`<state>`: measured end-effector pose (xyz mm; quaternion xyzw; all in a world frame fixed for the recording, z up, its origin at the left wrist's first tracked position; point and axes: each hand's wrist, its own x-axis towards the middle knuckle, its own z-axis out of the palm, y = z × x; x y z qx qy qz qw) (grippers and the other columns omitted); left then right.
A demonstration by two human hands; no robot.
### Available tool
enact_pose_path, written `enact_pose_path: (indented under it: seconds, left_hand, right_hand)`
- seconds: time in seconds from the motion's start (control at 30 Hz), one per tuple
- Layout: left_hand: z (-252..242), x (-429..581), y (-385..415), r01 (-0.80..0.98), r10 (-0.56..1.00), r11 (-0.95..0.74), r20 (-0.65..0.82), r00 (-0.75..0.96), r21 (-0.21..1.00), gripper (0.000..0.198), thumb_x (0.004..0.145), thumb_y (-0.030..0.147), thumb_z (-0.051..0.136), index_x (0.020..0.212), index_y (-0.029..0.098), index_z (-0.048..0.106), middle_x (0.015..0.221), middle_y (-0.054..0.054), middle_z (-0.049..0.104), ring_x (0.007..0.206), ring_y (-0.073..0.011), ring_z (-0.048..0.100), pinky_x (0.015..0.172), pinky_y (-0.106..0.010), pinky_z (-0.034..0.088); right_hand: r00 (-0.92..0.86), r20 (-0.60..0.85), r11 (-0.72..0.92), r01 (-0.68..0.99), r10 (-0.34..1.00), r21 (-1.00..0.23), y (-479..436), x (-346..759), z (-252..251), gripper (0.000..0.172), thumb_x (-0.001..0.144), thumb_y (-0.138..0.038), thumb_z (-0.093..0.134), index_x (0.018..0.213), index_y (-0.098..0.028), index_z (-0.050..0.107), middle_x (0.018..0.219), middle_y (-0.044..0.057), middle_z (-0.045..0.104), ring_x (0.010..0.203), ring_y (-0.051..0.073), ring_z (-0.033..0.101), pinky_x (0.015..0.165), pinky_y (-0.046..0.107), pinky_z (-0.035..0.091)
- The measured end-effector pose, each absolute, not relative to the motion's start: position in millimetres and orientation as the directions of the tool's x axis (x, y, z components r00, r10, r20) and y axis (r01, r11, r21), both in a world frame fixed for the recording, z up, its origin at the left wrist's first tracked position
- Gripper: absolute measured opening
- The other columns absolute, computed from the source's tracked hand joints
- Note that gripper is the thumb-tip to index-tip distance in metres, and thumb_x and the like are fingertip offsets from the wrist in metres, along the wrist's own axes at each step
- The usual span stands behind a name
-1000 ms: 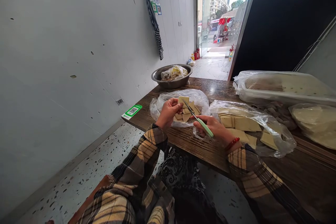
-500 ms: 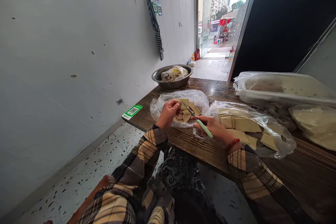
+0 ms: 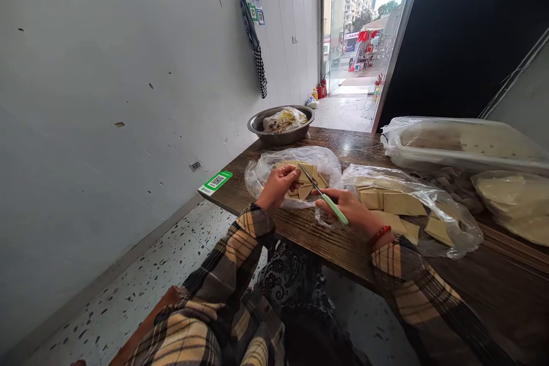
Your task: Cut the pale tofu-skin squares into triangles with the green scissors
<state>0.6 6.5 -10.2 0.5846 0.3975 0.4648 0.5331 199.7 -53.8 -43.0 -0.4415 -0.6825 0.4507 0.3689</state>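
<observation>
My right hand (image 3: 348, 209) is closed around the pale green handle of a pair of scissors (image 3: 335, 209), whose dark blades point up and left. My left hand (image 3: 278, 184) is in a pinch beside the blade tips. A tan piece of dried tofu sheet (image 3: 307, 171) is at its fingertips, partly behind the blades; how much of it the fingers grip is hard to see. Below both hands, an open clear plastic bag (image 3: 322, 154) holds cut tan pieces. Nearer my right wrist, another clear bag (image 3: 465, 234) holds larger tofu sheet pieces (image 3: 404, 204).
A metal basin (image 3: 278, 138) with skewers and plastic bags stands at the table's far left. A green QR card (image 3: 218, 182) lies at the left edge. Rightward are a plastic-wrapped tray (image 3: 472, 154), a bag of pale round sheets (image 3: 514, 200) and thin sticks (image 3: 518, 254) on the wooden table.
The tan piece that stood out above my left fingertips now sits lower and further right, around the blades. My left fingers have drawn in slightly; my right hand has barely moved.
</observation>
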Motion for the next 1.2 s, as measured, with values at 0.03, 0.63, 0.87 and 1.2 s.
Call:
enact_pose_path:
  seconds: [0.03, 0.63, 0.87, 1.2]
  left_hand:
    - [-10, 0, 7, -0.031, 0.961, -0.112, 0.117, 0.25, 0.993, 0.031, 0.072, 0.04, 0.073, 0.076, 0.013, 0.059, 0.06, 0.002, 0.054, 0.049, -0.0054, 0.049, 0.046, -0.018, 0.036]
    - [-11, 3, 6, -0.023, 0.955, -0.054, 0.058, 0.292, 0.998, 0.033, 0.069, 0.041, 0.074, 0.071, 0.014, 0.056, 0.058, 0.003, 0.053, 0.047, -0.0046, 0.048, 0.046, -0.017, 0.037]
    - [-11, 3, 6, -0.02, 0.961, -0.05, 0.053, 0.272, 0.999, 0.03, 0.069, 0.038, 0.074, 0.073, 0.014, 0.057, 0.057, 0.003, 0.055, 0.046, -0.005, 0.049, 0.044, -0.016, 0.037]
    - [-12, -3, 20, -0.074, 0.996, -0.058, 0.063, 0.06, 0.996, 0.021, 0.073, 0.024, 0.072, 0.088, 0.011, 0.063, 0.077, -0.003, 0.064, 0.06, -0.0085, 0.061, 0.051, -0.018, 0.046]
  right_hand:
    - [-0.34, 0.116, 0.212, 0.259, 0.933, -0.942, -53, 200, -44, 0.053, 0.079, -0.055, 0.065, 0.107, -0.011, 0.072, 0.056, -0.003, 0.049, 0.05, 0.012, 0.047, 0.048, 0.024, 0.039]
    - [-0.336, 0.113, 0.202, 0.245, 0.935, -0.948, -53, 201, -44, 0.056, 0.081, -0.055, 0.063, 0.112, -0.01, 0.069, 0.057, -0.004, 0.048, 0.05, 0.011, 0.048, 0.048, 0.023, 0.043]
    - [-0.28, 0.029, 0.069, 0.134, 0.96, -0.989, -51, 197, -47, 0.054, 0.071, -0.053, 0.074, 0.106, -0.013, 0.072, 0.05, -0.007, 0.048, 0.039, 0.008, 0.043, 0.038, 0.021, 0.038]
    - [-0.049, 0.066, 0.064, -0.027, 0.997, -0.998, -53, 199, -40, 0.064, 0.072, -0.066, 0.067, 0.112, -0.015, 0.066, 0.066, -0.001, 0.058, 0.05, 0.011, 0.052, 0.043, 0.023, 0.046]
